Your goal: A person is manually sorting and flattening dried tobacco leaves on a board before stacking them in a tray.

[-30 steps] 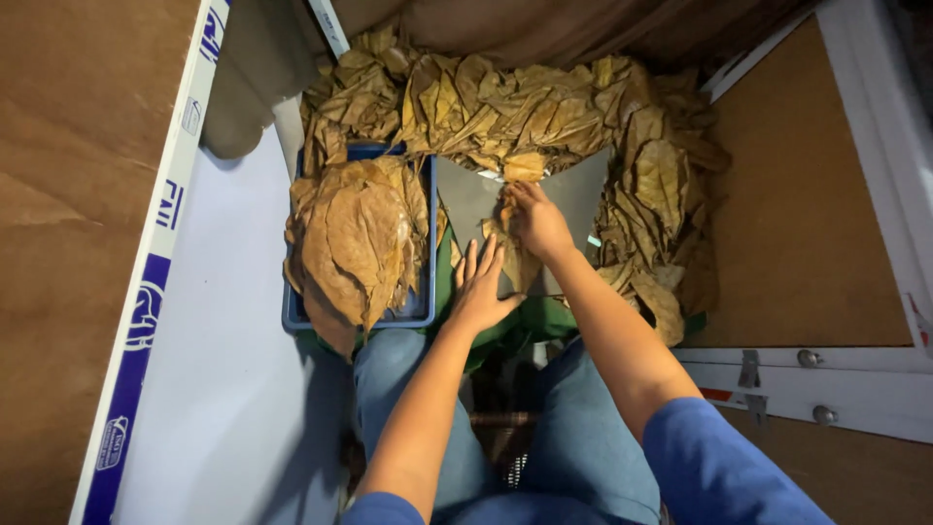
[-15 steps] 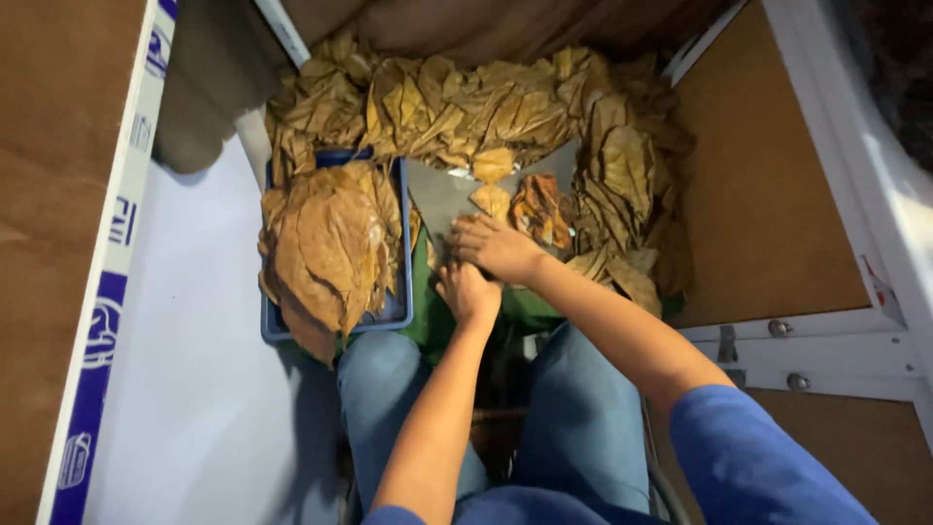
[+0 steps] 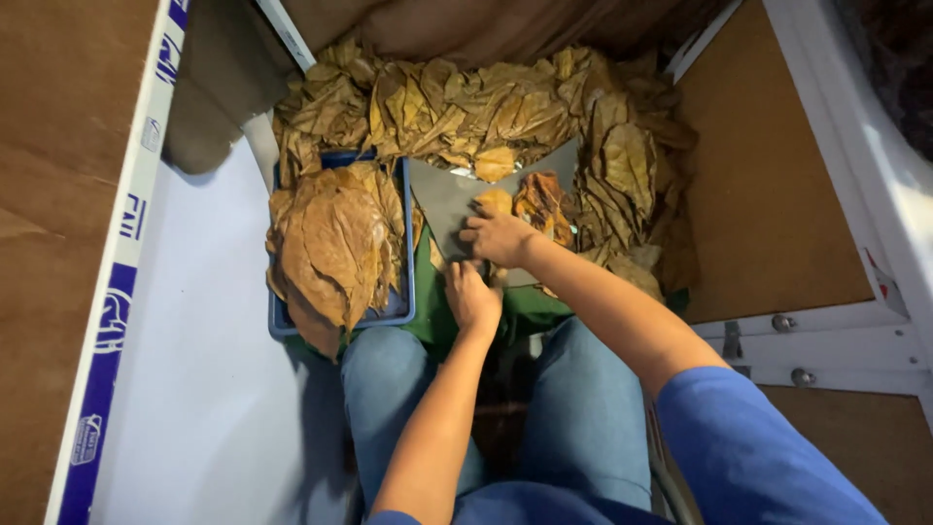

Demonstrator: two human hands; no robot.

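Note:
A grey flat board (image 3: 442,199) lies on my lap in front of me, ringed by a heap of dry brown leaves (image 3: 466,107). My right hand (image 3: 498,236) rests palm down on the board, fingers together, over a small leaf piece; another crumpled leaf (image 3: 539,199) lies just beyond it. My left hand (image 3: 471,297) sits at the board's near edge, fingers curled down; what it grips is hidden. A blue tray (image 3: 403,282) to the left holds a stack of flattened brown leaves (image 3: 335,243).
A green cloth (image 3: 530,306) shows under the board above my blue-jeaned knees. A white panel with a blue-printed edge (image 3: 117,301) runs along the left. A brown board and a white frame with bolts (image 3: 792,331) stand at the right.
My right hand has come back from the far leaf heap to the board's middle. My left hand has slid down to the board's near edge.

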